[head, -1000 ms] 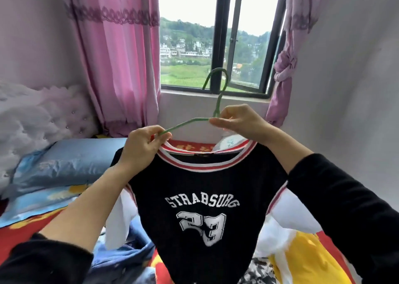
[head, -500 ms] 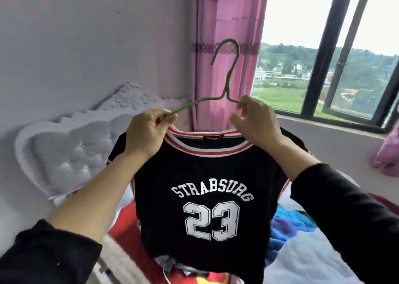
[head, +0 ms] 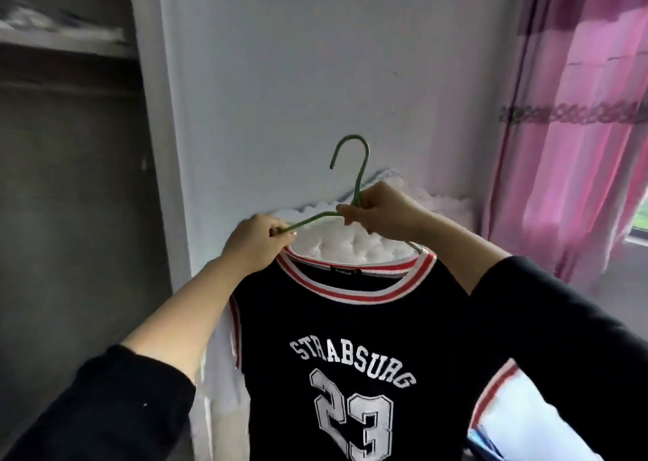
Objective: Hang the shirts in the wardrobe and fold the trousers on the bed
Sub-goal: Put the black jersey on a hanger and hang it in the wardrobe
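A black jersey (head: 354, 323) with a red-and-white collar and "STRABSURG 23" on its chest hangs on a green wire hanger (head: 358, 176), held up in front of me. My left hand (head: 257, 241) pinches the hanger's left arm at the collar. My right hand (head: 384, 211) grips the hanger at the base of its hook. The open wardrobe (head: 70, 187) shows dark at the left, with a shelf near its top.
A white wardrobe side panel (head: 164, 144) stands between the wardrobe opening and the pale wall. A white tufted headboard (head: 354, 246) sits behind the jersey. Pink curtains (head: 578, 127) hang at the right, with a window corner beside them.
My view has swung left from the window and bed to the wall and the open wardrobe. Both hands kept hold of the hanger with the jersey on it.
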### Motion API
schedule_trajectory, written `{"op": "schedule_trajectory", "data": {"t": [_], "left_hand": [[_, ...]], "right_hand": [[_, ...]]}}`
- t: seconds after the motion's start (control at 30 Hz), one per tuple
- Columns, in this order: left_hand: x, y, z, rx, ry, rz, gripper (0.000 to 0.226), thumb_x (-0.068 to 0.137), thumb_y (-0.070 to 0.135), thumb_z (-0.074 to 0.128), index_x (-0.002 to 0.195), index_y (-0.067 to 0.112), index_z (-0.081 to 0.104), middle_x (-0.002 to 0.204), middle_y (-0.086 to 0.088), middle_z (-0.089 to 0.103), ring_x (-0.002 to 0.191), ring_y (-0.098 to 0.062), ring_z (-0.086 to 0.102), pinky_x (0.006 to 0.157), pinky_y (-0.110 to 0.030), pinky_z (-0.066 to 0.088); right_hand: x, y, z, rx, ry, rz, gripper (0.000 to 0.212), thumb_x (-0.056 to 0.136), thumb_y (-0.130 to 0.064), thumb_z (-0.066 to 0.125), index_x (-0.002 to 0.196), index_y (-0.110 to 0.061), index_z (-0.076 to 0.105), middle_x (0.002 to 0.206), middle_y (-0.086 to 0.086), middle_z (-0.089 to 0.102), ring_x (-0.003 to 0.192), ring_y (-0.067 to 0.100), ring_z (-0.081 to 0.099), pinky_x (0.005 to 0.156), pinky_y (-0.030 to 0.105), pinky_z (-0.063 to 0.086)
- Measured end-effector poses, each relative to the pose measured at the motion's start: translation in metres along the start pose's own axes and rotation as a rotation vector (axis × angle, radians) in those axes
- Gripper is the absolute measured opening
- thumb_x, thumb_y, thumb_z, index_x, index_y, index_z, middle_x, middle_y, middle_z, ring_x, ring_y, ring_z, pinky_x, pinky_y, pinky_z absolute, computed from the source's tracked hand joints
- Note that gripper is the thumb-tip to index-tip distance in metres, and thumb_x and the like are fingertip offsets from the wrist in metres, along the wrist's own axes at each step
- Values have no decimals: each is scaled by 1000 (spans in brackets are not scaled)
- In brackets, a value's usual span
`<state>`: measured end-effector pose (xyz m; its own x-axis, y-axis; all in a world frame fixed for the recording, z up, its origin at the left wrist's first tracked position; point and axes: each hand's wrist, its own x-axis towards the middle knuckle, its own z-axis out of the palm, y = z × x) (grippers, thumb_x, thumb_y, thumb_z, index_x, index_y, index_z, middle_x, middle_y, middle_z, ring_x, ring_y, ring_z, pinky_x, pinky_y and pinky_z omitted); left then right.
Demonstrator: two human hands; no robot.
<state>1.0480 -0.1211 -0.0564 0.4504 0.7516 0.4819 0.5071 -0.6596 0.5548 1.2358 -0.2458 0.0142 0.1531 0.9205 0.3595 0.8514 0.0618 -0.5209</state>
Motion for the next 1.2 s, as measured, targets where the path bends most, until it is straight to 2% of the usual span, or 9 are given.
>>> {"op": "schedule_trajectory", "data": {"t": [0.1,0.17,0.27,0.43,0.57,0.73,0.87,1.0,1.2], "left_hand": [[7,-60,-48,84,-50,-75,18,87,29,58,80,20,73,80,-1,70,83,-21,63,72,-33,47],[10,-100,-80,112,-95,-131,18,87,23,56,87,26,74,89,5,71,87,-16,62,76,-29,48],[13,-165,-127,148,-114,-200,24,87,18,56,103,27,72,103,4,69,99,-16,61,91,-32,49],[27,-264,-212,244,-11,-314,29,85,26,59,111,31,68,116,2,65,109,-18,59,93,-26,43],[47,-328,-272,315,51,-369,30,85,23,55,112,29,67,119,-1,64,108,-21,59,86,-28,46],[83,-401,-325,463,139,-355,33,87,23,54,117,26,64,127,3,61,118,-19,55,94,-31,45],[122,-464,-362,561,201,-350,40,86,22,53,125,26,59,133,3,55,125,-19,47,102,-37,42],[163,-516,-407,666,228,-379,50,90,26,51,139,23,42,140,-1,46,130,-23,39,103,-38,39],[203,-596,-480,720,298,-449,53,92,30,52,142,19,36,142,-6,42,130,-26,38,101,-39,38]], "right_hand": [[48,-49,53,-31,-133,-38,36,94,-40,58,77,-11,71,52,-2,56,39,7,47,40,17,40],[78,-82,91,-49,-237,-52,38,95,-38,56,78,-6,70,54,0,58,40,12,49,41,21,44],[125,-127,151,-103,-330,-89,40,97,-34,52,79,-3,68,54,0,60,42,15,53,41,19,45],[203,-201,234,-94,-383,-134,39,99,-30,50,77,-3,66,57,2,62,44,14,54,48,19,47],[270,-257,287,-81,-443,-144,35,99,-23,50,80,2,65,63,9,65,46,18,56,61,33,57],[348,-319,351,-83,-413,-186,25,92,-8,47,88,9,65,80,20,70,54,24,61,54,30,56],[409,-363,397,-100,-409,-277,27,87,-6,45,71,2,66,62,12,68,49,20,63,62,30,58],[471,-406,434,0,-418,-313,28,86,0,43,64,1,60,41,1,58,34,15,57,52,29,57],[560,-470,493,110,-426,-355,25,91,1,44,71,5,58,43,7,59,35,18,58,43,28,53]]}}
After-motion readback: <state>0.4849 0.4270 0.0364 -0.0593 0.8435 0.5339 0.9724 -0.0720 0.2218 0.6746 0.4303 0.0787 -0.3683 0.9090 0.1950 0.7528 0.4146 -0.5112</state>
